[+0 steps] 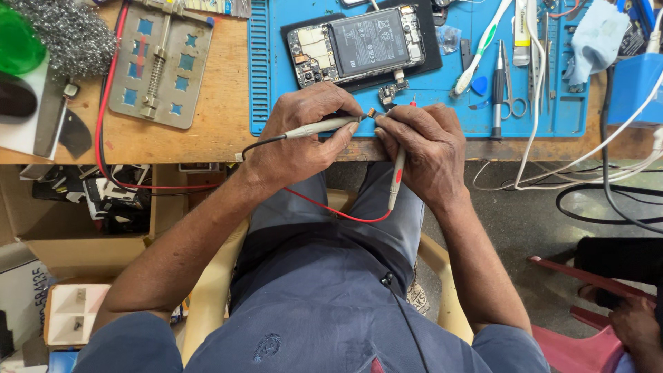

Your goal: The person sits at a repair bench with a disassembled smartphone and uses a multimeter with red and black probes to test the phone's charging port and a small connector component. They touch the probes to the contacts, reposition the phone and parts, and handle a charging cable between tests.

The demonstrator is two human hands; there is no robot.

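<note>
While gripping a grey test probe [324, 127] between thumb and fingers, left hand [304, 135] at centre frame, fingers curled tight around the barrel, tip aimed right toward a tiny component [372, 112]. Black lead [259, 143] trailing left from the probe's rear end. Right hand [425, 148] just right of centre, fingers closed around a second probe [397, 176], grey with a red band, its body pointing down toward the lap and its red lead [331, 207] looping across the grey trousers. Fingertips of both hands meeting at the small component, pinched at the front edge of the wooden bench [221, 131]; which fingers hold it, impossible to tell.

Directly above the hands, an opened phone [359, 45] with battery and circuit board exposed, lying on a dark pad on the blue work mat [442, 103]. A small loose part [392, 90] just below the phone. Upper right of the frame: white toothbrush [480, 48], screwdriver [498, 86], scissors [514, 103], a pale blue cloth [594, 38], white cables [552, 166] drooping off the bench edge. Upper left: metal holding fixture [162, 65] with a spring, steel wool [65, 34], a green lid [17, 41]. Lower left: cardboard box [83, 242] of odds and ends. Lower right corner: another person's hand [635, 328] near a red plastic stool [587, 338].
</note>
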